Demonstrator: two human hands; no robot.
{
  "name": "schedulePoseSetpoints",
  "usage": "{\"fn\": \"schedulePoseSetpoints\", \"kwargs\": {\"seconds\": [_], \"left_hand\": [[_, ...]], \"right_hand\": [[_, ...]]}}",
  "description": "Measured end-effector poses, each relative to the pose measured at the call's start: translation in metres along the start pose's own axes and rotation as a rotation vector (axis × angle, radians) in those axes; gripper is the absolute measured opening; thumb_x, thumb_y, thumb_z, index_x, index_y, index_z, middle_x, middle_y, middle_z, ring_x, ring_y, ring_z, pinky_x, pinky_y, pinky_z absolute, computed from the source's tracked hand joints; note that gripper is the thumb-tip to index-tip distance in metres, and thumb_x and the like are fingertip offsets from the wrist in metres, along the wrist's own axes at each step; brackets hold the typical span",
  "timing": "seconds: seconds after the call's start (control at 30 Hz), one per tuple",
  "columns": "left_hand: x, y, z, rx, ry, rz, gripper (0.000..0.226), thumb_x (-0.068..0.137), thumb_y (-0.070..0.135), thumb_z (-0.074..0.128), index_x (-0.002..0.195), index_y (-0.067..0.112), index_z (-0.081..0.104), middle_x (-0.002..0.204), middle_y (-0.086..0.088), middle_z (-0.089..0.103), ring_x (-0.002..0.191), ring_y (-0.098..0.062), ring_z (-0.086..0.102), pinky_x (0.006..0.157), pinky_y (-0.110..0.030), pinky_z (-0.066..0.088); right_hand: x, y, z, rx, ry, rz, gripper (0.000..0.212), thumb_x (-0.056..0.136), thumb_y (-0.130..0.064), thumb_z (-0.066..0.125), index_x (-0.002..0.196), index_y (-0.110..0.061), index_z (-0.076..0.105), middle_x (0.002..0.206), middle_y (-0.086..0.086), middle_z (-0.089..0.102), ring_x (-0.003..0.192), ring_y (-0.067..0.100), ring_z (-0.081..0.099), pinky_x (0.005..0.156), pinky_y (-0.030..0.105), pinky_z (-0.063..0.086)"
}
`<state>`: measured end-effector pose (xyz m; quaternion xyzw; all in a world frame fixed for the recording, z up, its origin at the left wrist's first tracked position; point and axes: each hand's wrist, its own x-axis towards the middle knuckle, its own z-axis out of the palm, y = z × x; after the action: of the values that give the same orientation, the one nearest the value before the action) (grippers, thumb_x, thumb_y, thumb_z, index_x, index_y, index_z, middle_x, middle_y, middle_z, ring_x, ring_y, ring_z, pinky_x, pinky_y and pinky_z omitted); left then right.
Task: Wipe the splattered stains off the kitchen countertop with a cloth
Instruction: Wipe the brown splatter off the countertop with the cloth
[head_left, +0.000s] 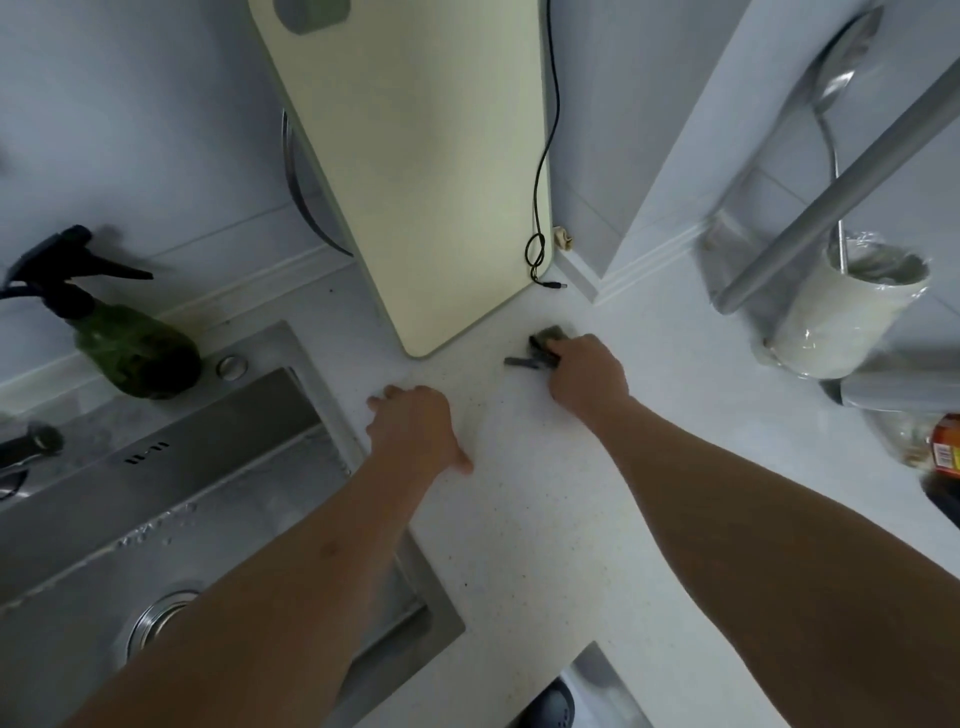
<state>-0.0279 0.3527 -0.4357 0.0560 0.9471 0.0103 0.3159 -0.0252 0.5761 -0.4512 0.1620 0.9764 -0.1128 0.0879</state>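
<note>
My right hand (589, 376) grips a dark grey-green cloth (545, 340) and presses it on the white speckled countertop (519, 519), just in front of the leaning cutting board's lower corner. Only the cloth's far edge and a dark strip at its left show past my fingers. My left hand (415, 428) rests flat on the counter beside the sink's right rim, fingers straight, holding nothing. Small dark specks dot the counter near its front.
A pale green cutting board (415, 182) leans on the back wall, with a black cable (540, 249) hanging by it. Steel sink (182, 467) at left with a green spray bottle (124, 343) behind it. White utensil holder (841, 317) and a jar (945, 452) stand right.
</note>
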Motion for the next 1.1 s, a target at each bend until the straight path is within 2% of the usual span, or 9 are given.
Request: {"fn": "schedulePoseSetpoints", "kwargs": {"seconds": [0.07,0.2,0.3,0.37,0.47,0.53,0.63,0.77,1.1], "left_hand": [[0.003,0.001,-0.001,-0.003,-0.013,-0.005,0.111,0.054,0.067,0.09,0.135,0.003,0.049,0.144,-0.028,0.047,0.141,-0.046,0.033,0.114,-0.059,0.035],[-0.001,-0.005,0.002,-0.034,0.055,0.04,0.11,0.053,0.067,0.09,0.132,0.001,0.052,0.141,-0.028,0.05,0.14,-0.046,0.037,0.115,-0.058,0.035],[-0.009,-0.016,0.009,-0.063,0.151,0.088,0.134,0.052,0.075,0.086,0.146,-0.005,0.034,0.142,-0.023,0.049,0.134,-0.041,0.045,0.109,-0.05,0.043],[-0.013,-0.025,0.013,-0.06,0.229,0.118,0.146,0.053,0.078,0.082,0.153,-0.006,0.018,0.142,-0.022,0.048,0.129,-0.037,0.051,0.102,-0.045,0.05],[-0.018,-0.032,0.015,-0.04,0.273,0.195,0.139,0.057,0.076,0.081,0.152,-0.002,0.018,0.138,-0.022,0.047,0.124,-0.036,0.054,0.099,-0.045,0.053],[-0.023,-0.033,0.016,0.027,0.236,0.225,0.134,0.059,0.079,0.077,0.153,0.003,0.019,0.149,-0.027,0.037,0.137,-0.041,0.043,0.108,-0.048,0.046],[-0.032,-0.019,0.017,0.082,0.195,0.249,0.135,0.064,0.076,0.077,0.159,0.009,0.009,0.164,-0.024,0.015,0.151,-0.043,0.021,0.118,-0.053,0.034],[-0.038,0.008,0.01,0.14,0.136,0.236,0.135,0.069,0.055,0.087,0.16,0.013,-0.003,0.167,-0.021,0.002,0.151,-0.041,0.017,0.119,-0.053,0.029],[-0.069,0.129,0.016,0.085,0.057,0.306,0.122,0.069,0.065,0.083,0.159,0.024,0.012,0.169,-0.013,-0.008,0.151,-0.041,0.015,0.111,-0.062,0.036]], "right_hand": [[0.012,-0.014,0.004,0.014,0.019,0.033,0.044,0.093,-0.015,0.047,0.135,-0.023,0.058,0.111,0.007,0.049,0.091,0.027,0.057,0.072,0.031,0.043],[0.01,-0.057,0.015,0.013,0.034,-0.105,0.042,0.093,-0.017,0.048,0.133,-0.022,0.059,0.121,0.009,0.051,0.098,0.029,0.06,0.074,0.031,0.042],[-0.01,-0.089,0.026,0.012,-0.015,-0.201,0.041,0.089,-0.017,0.051,0.128,-0.022,0.062,0.115,0.007,0.053,0.094,0.029,0.06,0.076,0.033,0.047],[-0.027,-0.109,0.032,0.017,-0.053,-0.248,0.033,0.086,-0.02,0.057,0.118,-0.022,0.065,0.105,0.003,0.052,0.082,0.024,0.054,0.069,0.033,0.046],[-0.051,-0.124,0.037,-0.019,-0.133,-0.358,0.017,0.085,-0.026,0.061,0.099,-0.022,0.067,0.098,0.0,0.054,0.078,0.017,0.053,0.062,0.03,0.043],[-0.063,-0.122,0.038,-0.047,-0.145,-0.387,0.01,0.086,-0.027,0.06,0.092,-0.022,0.066,0.095,0.0,0.055,0.073,0.015,0.054,0.054,0.028,0.039],[-0.073,-0.096,0.035,0.02,-0.085,-0.286,0.016,0.084,-0.027,0.06,0.097,-0.023,0.068,0.088,0.0,0.048,0.061,0.016,0.05,0.049,0.025,0.034],[-0.077,-0.035,0.025,0.099,-0.019,-0.113,0.027,0.094,-0.022,0.052,0.117,-0.018,0.065,0.109,0.009,0.054,0.084,0.031,0.062,0.065,0.033,0.042],[-0.104,0.154,-0.008,0.165,0.04,0.357,0.056,0.085,-0.017,0.05,0.137,-0.037,0.056,0.109,0.006,0.046,0.093,0.037,0.061,0.083,0.037,0.05]]}}
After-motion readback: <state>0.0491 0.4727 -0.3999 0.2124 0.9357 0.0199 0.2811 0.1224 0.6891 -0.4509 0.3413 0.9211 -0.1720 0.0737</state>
